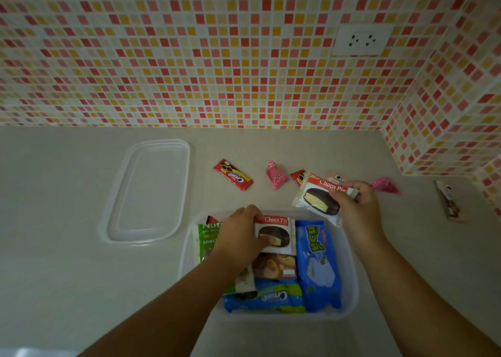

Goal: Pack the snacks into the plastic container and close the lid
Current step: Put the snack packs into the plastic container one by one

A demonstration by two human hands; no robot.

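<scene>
Hands work over a clear plastic container (349, 261) at lower centre of the frame, on a pale worktop (67, 248). Left hand (241, 237) grips a Choco Pie (276, 234) inside the container, above a brown snack pack, beside a blue packet (317, 264) and a green one. Right hand (355, 204) pinches a second Choco Pie (317, 196) just over the container's far right corner. Clear lid (149, 191) lies flat at centre left. Small red and pink sweets sit beyond, near the tiled wall.
</scene>
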